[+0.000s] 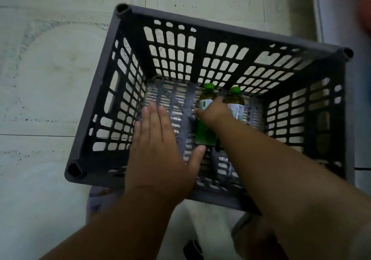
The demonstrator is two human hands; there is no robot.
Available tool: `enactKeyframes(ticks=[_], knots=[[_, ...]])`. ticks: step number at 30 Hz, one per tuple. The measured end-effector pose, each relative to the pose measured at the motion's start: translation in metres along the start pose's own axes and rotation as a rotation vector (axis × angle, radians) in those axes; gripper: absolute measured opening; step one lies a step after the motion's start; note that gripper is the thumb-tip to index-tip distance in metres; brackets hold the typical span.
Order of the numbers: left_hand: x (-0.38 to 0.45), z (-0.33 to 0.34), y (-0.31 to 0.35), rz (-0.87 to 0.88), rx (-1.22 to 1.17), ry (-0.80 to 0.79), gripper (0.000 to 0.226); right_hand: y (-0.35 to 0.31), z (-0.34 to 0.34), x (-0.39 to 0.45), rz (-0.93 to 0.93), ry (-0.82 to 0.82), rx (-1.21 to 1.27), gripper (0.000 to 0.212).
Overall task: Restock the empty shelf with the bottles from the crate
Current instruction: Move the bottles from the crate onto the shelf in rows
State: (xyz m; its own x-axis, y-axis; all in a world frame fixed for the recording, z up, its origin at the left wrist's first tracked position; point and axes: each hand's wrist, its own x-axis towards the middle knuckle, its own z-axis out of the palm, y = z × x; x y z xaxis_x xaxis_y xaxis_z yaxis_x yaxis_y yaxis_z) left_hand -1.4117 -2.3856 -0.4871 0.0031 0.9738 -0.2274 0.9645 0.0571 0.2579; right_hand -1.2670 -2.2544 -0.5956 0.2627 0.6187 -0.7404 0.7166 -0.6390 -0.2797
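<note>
A dark grey lattice crate [128, 63] stands on the floor below me. Two bottles with green caps and brown drink lie side by side on its bottom, near the far wall. My right hand [215, 112] reaches deep into the crate and rests on the left bottle [202, 131], its fingers curled over the white and green label. The right bottle [235, 101] lies free beside it. My left hand [158, 141] hovers flat over the crate's near left part, fingers together and thumb out, holding nothing.
Pale stone floor tiles [40, 79] surround the crate. A white vertical edge [319, 8] runs along the right. A blurred reddish shape [363, 8] fills the top right corner. Below the crate's near rim I see my legs and a small dark object [192, 248].
</note>
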Motion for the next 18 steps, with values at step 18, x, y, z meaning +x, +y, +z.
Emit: enactKeyframes(ticks=[18], knots=[[0.000,-0.009,0.001,-0.017,-0.031,-0.067,0.105,0.015,-0.029,-0.041,-0.279,-0.272,0.793,0.076]])
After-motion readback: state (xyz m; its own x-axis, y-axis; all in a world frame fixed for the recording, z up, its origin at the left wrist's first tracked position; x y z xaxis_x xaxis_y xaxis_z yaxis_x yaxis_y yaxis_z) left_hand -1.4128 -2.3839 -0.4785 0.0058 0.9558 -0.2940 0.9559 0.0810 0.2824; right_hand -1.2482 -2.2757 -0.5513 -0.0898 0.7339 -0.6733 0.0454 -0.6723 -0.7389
